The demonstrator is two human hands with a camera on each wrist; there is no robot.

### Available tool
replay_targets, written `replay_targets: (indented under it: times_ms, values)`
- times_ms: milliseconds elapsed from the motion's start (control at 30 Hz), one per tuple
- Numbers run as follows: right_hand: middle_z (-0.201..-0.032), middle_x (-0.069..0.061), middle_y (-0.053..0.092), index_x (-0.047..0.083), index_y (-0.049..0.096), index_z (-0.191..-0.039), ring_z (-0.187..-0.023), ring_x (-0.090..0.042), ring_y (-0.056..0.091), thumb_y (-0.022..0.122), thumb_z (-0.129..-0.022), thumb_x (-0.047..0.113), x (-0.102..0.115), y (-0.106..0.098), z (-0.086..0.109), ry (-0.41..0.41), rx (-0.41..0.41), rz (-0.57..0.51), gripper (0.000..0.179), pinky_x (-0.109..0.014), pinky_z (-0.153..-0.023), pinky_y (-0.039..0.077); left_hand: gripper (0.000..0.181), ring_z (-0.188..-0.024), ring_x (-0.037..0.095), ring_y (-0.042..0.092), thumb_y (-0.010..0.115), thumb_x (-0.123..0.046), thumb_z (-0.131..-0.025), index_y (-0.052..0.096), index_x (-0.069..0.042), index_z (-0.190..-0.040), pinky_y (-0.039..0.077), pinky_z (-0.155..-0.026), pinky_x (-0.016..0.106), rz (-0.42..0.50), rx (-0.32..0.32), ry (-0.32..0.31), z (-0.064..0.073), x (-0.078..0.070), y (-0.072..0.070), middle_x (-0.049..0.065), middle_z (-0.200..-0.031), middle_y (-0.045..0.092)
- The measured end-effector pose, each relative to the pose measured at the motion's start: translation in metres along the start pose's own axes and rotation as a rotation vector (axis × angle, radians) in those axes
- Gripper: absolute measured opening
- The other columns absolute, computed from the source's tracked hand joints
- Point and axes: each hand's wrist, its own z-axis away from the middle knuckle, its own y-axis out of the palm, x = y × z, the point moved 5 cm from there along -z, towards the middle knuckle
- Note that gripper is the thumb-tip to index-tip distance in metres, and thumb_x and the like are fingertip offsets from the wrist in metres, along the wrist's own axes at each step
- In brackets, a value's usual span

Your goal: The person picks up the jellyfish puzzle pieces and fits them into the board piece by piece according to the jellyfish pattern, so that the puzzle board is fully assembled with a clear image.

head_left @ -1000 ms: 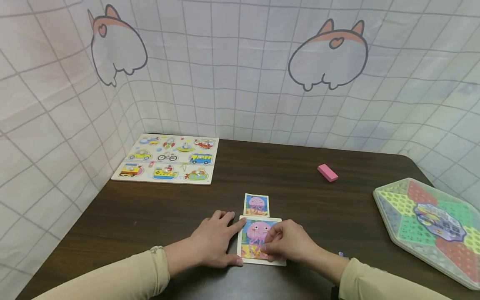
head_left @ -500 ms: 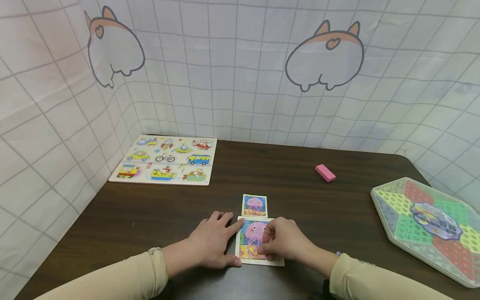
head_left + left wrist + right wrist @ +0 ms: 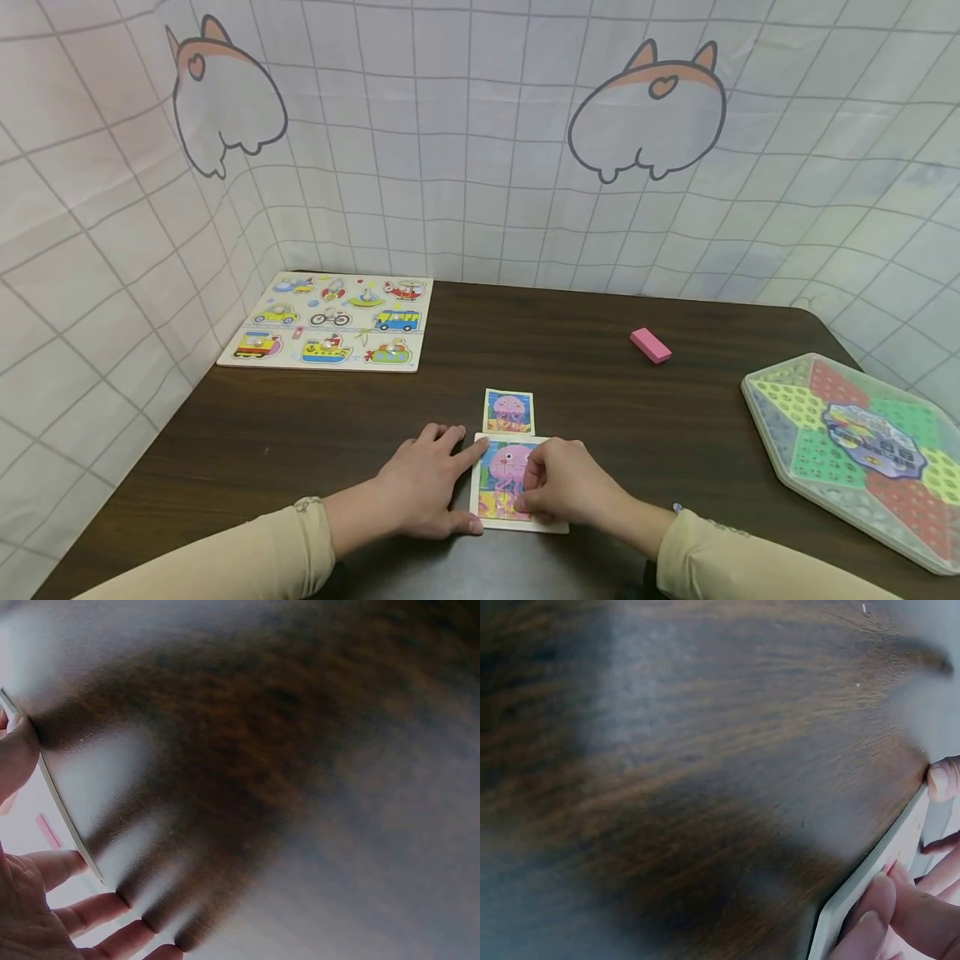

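A jellyfish picture puzzle (image 3: 505,468) in a pale frame lies on the dark table in the head view. My left hand (image 3: 426,483) is spread flat on its left side, index fingertip on the upper left corner and thumb by the lower left one. On the right half of the puzzle, my right hand (image 3: 573,485) bends over it, its thumb and fingers pinching a puzzle piece, mostly hidden; a pink bit shows at the fingertips in the right wrist view. A small jellyfish card (image 3: 509,412) lies just above the frame. The left wrist view shows the left fingers (image 3: 96,913) resting on the table.
A vehicle puzzle board (image 3: 327,322) lies at the back left. A pink block (image 3: 650,345) sits at the back right. The hexagonal game board (image 3: 855,458) occupies the right side. White grid-patterned cloth (image 3: 465,150) stands behind and along the sides.
The head view shifts slightly. My right wrist and sleeve move a little left, fingers staying over the puzzle's right half. My left hand keeps its place at the frame.
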Motion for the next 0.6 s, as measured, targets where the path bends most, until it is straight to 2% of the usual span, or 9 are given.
replay_targets:
  times_ms: [267, 600]
  values:
    - [-0.051, 0.004, 0.056, 0.013, 0.062, -0.064, -0.05, -0.01, 0.052, 0.084, -0.083, 0.017, -0.0035, -0.0076, 0.0007, -0.004, -0.047, 0.051, 0.029, -0.023, -0.049, 0.036, 0.093, -0.138, 0.035, 0.044, 0.072, -0.069, -0.081, 0.044, -0.023, -0.156, 0.049, -0.104, 0.054, -0.01, -0.004, -0.001, 0.0002, -0.0003, -0.0002, 0.013, -0.155, 0.046]
    - [-0.052, 0.003, 0.054, 0.013, 0.06, -0.061, -0.046, -0.01, 0.05, 0.086, -0.082, 0.019, -0.0042, -0.0027, -0.0047, 0.006, -0.058, 0.086, 0.034, -0.022, -0.046, 0.033, 0.094, -0.138, 0.035, 0.044, 0.072, -0.071, -0.08, 0.043, -0.024, -0.157, 0.049, -0.104, 0.054, -0.029, 0.001, 0.0, -0.0006, -0.0002, 0.0008, 0.012, -0.155, 0.045]
